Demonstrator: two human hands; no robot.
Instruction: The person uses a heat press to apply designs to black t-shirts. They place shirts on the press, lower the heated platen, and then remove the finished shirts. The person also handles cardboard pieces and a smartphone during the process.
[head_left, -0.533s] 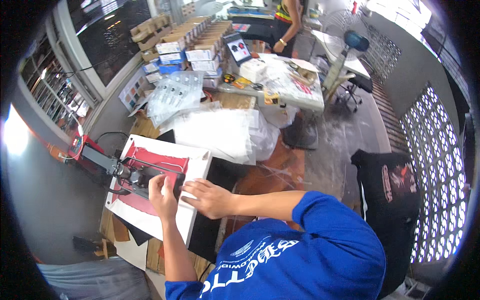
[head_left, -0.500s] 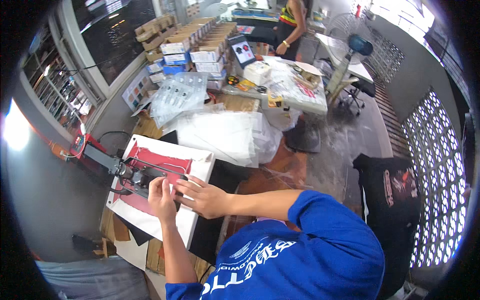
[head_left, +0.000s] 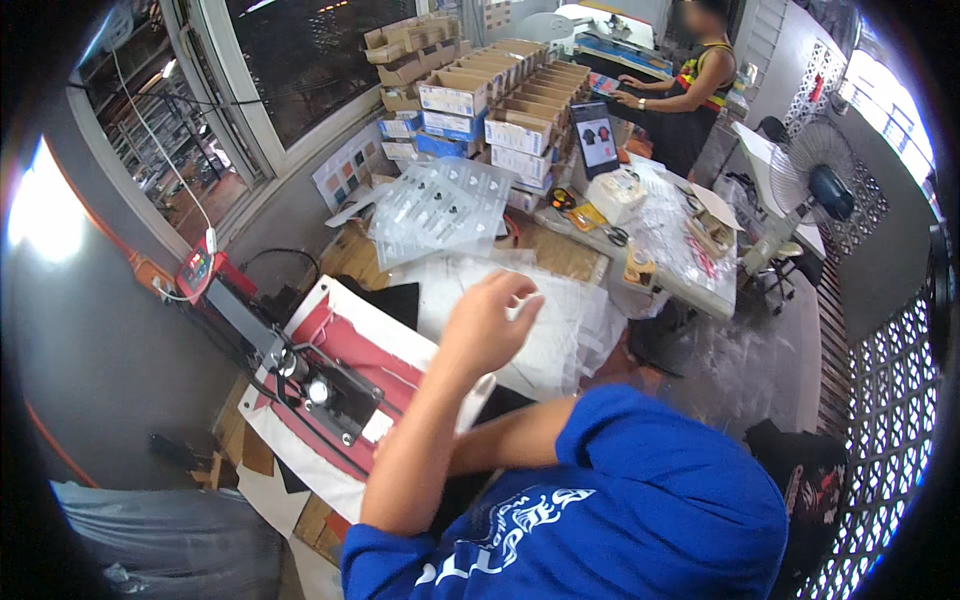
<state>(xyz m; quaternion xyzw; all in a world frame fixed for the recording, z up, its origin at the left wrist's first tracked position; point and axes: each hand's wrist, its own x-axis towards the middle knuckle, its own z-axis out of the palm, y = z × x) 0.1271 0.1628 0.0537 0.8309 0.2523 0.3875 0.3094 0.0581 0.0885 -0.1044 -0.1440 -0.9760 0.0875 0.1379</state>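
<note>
Raised over the clear sheets, my left hand [head_left: 490, 325] has its fingers curled toward the thumb. A small whitish bit shows at the fingertips, too small to name. My right forearm [head_left: 510, 440] passes behind the left one, which hides most of the right hand near the front of a heat press [head_left: 335, 395]. The press has a dark metal arm and a red control box [head_left: 203, 268]. Beneath its head lies red cloth [head_left: 345, 350] on a white-covered board [head_left: 262, 412]. White and clear plastic sheets [head_left: 440, 300] spread beyond the press.
Printed transparent sheets [head_left: 435, 210] lie before stacked cardboard boxes [head_left: 455, 95]. To the right, a cluttered table [head_left: 715, 295] holds scissors [head_left: 617, 236], tape and a tablet [head_left: 596, 140]. A standing fan [head_left: 830, 190] is behind it. Another person [head_left: 700, 90] works at the back.
My left hand has lifted off the press and swung right over the sheets, crossing my right arm. My right hand has become mostly hidden. The view has shifted, and the other person shows more fully.
</note>
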